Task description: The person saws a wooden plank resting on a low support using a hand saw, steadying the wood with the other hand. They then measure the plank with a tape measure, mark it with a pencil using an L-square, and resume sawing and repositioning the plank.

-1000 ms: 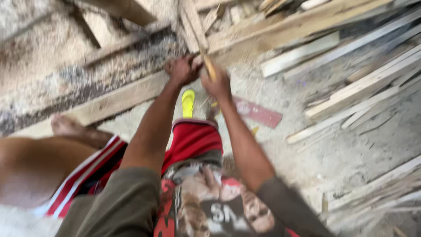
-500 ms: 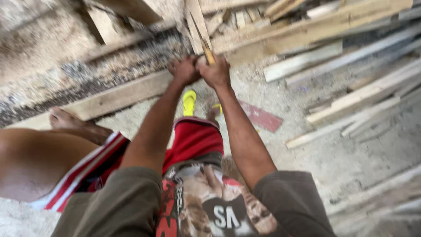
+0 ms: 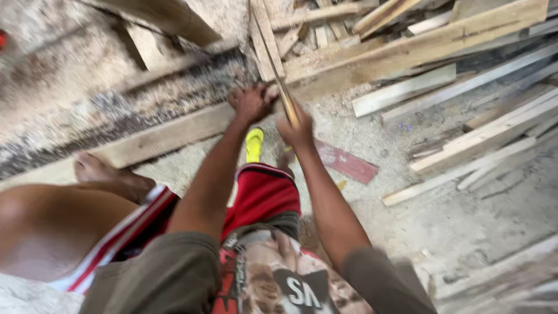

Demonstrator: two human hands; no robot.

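Above our clamping right hand (image 3: pixel 297 129), the stick (image 3: pixel 278 75) is pointing up-left, away from us; our left hand (image 3: pixel 251 103) is pressing the plank (image 3: pixel 174 135), fingers spread.

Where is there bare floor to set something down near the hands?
Bare dusty floor lies right of the right hand, between the red board and the loose slats. Crowded: the timber pile ahead, and the plank under the left hand.

The saw (image 3: pixel 273 64) runs off the top edge, so its far end isn't visible. Right hand (image 3: pixel 297 131) covers the handle, and everything's kinda motion-blurred.
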